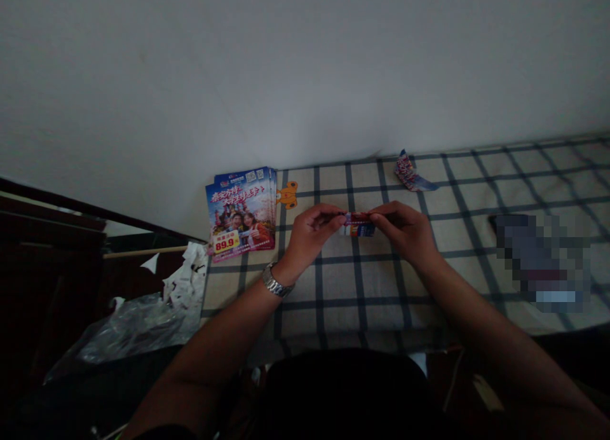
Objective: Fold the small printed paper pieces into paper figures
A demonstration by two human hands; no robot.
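Checked cloth (362,294) covers the surface beneath both forearms. Above it, the left hand (312,233), with a metal wristwatch (277,281), and the right hand (405,233) pinch a small folded printed paper (357,225) between them. Farther off lie a stack of leaflets (241,214) and a crumpled printed scrap (410,173).

Sm. printed paper strip (357,225), red/blue/white, horiz., pinched at both ends
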